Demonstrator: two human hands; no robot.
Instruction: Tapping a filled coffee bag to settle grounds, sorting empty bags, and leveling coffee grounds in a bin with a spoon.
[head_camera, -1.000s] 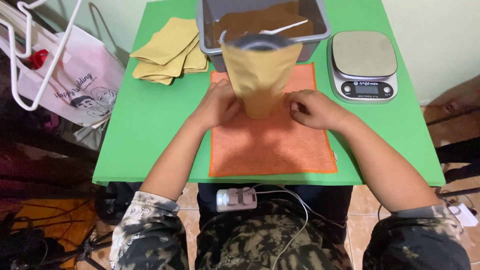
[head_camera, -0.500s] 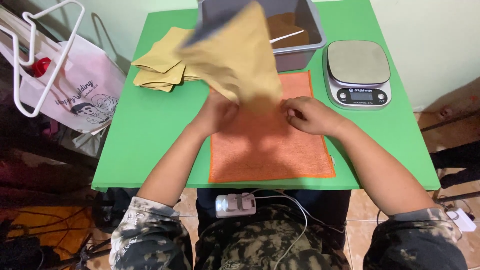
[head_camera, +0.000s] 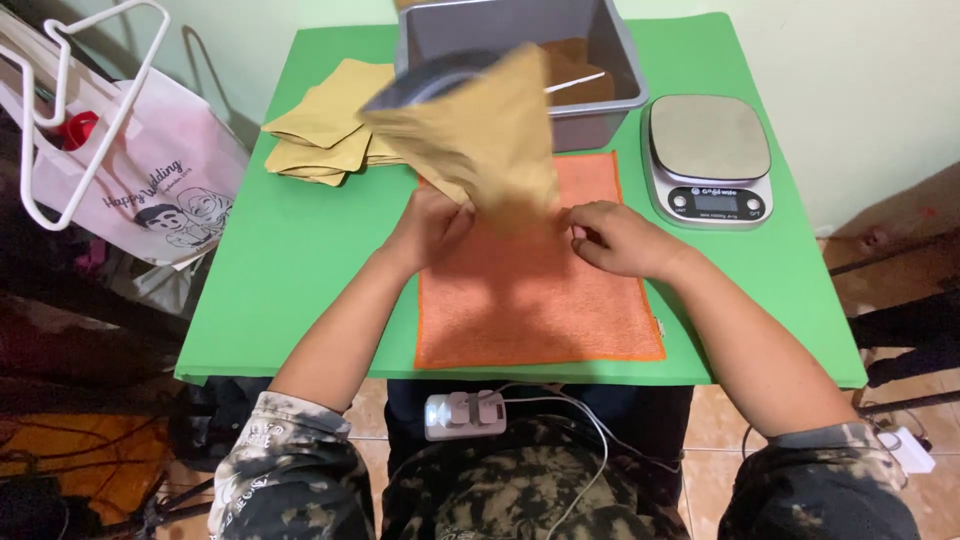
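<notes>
A yellow-brown paper pouch (head_camera: 480, 135) stands open-mouthed and tilts to the left above an orange cloth (head_camera: 535, 300) on the green table (head_camera: 290, 260). My left hand (head_camera: 432, 222) grips the pouch's bottom left corner. My right hand (head_camera: 612, 238) pinches at its bottom right corner, fingers curled. The pouch is blurred with motion. Behind it sits a grey metal tub (head_camera: 600, 40) with brown powder and a white spoon handle (head_camera: 575, 83) inside.
A stack of flat yellow-brown pouches (head_camera: 320, 145) lies at the table's back left. A silver kitchen scale (head_camera: 708, 158) stands at the right. A pink bag and a white hanger (head_camera: 90, 130) are off the left edge. A power strip (head_camera: 462, 415) rests on my lap.
The pouch stood upright a second ago; it has since swung over to the left while both hands kept hold of its bottom corners.
</notes>
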